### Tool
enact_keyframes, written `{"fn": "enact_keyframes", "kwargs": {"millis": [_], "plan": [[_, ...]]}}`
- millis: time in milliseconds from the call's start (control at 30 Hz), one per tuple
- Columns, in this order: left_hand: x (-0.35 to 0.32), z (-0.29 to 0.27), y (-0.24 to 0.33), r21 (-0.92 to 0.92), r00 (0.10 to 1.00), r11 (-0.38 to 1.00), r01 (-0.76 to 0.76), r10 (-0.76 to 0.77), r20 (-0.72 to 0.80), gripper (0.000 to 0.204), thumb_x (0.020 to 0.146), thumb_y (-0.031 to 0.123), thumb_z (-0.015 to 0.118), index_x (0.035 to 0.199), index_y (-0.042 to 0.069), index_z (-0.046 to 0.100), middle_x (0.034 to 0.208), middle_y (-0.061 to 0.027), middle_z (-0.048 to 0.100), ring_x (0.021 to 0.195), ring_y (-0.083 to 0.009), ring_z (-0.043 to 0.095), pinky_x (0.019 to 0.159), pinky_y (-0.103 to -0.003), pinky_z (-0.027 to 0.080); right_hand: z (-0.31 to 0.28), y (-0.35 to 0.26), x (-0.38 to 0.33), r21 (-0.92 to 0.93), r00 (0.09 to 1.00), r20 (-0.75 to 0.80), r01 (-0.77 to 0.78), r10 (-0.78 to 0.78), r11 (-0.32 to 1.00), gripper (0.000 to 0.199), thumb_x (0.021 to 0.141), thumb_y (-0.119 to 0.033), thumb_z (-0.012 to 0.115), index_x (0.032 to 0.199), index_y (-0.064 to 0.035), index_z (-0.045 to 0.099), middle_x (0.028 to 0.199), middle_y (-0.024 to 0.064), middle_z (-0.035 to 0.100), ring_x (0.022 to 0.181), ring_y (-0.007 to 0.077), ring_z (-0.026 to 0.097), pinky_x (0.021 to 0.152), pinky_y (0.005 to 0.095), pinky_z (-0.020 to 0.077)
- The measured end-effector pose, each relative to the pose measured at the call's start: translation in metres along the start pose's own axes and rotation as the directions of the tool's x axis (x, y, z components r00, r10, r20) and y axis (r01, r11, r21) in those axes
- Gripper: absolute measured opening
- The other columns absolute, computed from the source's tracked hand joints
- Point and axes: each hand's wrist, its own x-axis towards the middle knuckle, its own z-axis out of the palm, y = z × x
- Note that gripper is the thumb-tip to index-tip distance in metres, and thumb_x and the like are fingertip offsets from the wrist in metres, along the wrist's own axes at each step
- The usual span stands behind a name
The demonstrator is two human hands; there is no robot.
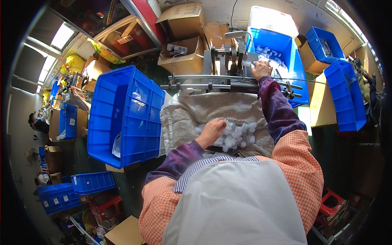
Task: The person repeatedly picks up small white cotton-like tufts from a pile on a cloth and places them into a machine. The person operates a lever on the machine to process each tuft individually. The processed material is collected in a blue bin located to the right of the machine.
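Guessing midway: white pieces point(233, 136) heaped by pinched left hand point(211, 132), blue bin point(301, 67) stocked near half-curled right hand point(262, 70), grips unclear.

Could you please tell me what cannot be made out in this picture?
- Whether the left hand pinches a piece: in the head view, its own fingers cover the spot.
- What lies under the right hand: its back hides that in the head view.
- How deep the white pieces on the cloth are heaped: upper ones cover lower ones, head view.
- The labels on the lower-left blue bin: too small in the head view.
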Motion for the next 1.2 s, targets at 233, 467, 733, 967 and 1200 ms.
{"fn": "enact_keyframes", "kwargs": {"millis": [233, 467, 733, 967, 1200], "plan": [[0.005, -0.016, 0.006, -0.136, 0.996, 0.991, -0.011, -0.001, -0.087, 0.01, 0.08, 0.005, 0.058, 0.089, 0.003, 0.06, 0.085, -0.011, 0.058, 0.073, -0.0261, 0.059, 0.064, -0.032, 0.047, 0.001, -0.016, -0.013, 0.041, 0.998, -0.052, 0.043, -0.041, 0.998, 0.027, 0.077, -0.031, 0.054, 0.094, -0.0122, 0.064, 0.105, 0.0071, 0.052, 0.107, 0.0261, 0.04, 0.09, 0.043, 0.0302], [0.013, -0.015, 0.015, -0.218, 0.985, 0.974, -0.058, 0.02, -0.169, 0.013, 0.077, -0.003, 0.058, 0.089, -0.001, 0.061, 0.09, -0.0098, 0.059, 0.078, -0.0204, 0.061, 0.067, -0.026, 0.049, 0.014, -0.069, -0.012, -0.043, 0.99, -0.077, 0.117, -0.12, 0.992, 0.023, 0.078, -0.028, 0.053, 0.094, -0.0142, 0.062, 0.1, 0.0071, 0.052, 0.105, 0.0257, 0.041, 0.089, 0.0443, 0.0272], [0.013, -0.034, 0.014, -0.288, 0.978, 0.956, 0.051, -0.105, -0.178, 0.013, 0.078, -0.004, 0.058, 0.089, 0.0, 0.061, 0.088, -0.0074, 0.059, 0.077, -0.0162, 0.06, 0.065, -0.024, 0.049, 0.001, -0.033, -0.013, -0.016, 0.995, -0.031, 0.091, -0.092, 0.996, 0.026, 0.077, -0.024, 0.053, 0.099, -0.0121, 0.062, 0.105, 0.0067, 0.053, 0.107, 0.0257, 0.045, 0.09, 0.0437, 0.0307], [0.027, -0.039, 0.027, -0.325, 0.976, 0.945, 0.04, -0.108, -0.192, 0.012, 0.078, -0.002, 0.059, 0.089, 0.001, 0.061, 0.085, -0.0061, 0.06, 0.074, -0.0136, 0.06, 0.063, -0.023, 0.047, -0.011, 0.005, 0.01, -0.086, 0.989, 0.14, 0.051, -0.038, 0.995, 0.023, 0.079, -0.023, 0.054, 0.099, -0.0126, 0.058, 0.106, 0.01, 0.057, 0.101, 0.0233, 0.057, 0.086, 0.0426, 0.0368], [0.046, -0.047, 0.051, -0.302, 0.961, 0.948, -0.094, 0.007, -0.278, 0.011, 0.077, -0.002, 0.06, 0.088, 0.002, 0.061, 0.087, -0.0063, 0.062, 0.072, -0.0138, 0.06, 0.061, -0.023, 0.047, -0.053, 0.054, 0.007, -0.109, 0.979, -0.134, -0.168, 0.153, 0.98, 0.034, 0.077, -0.024, 0.054, 0.107, -0.0078, 0.055, 0.096, 0.0136, 0.061, 0.085, 0.03, 0.062, 0.073, 0.0419, 0.0484]]}}
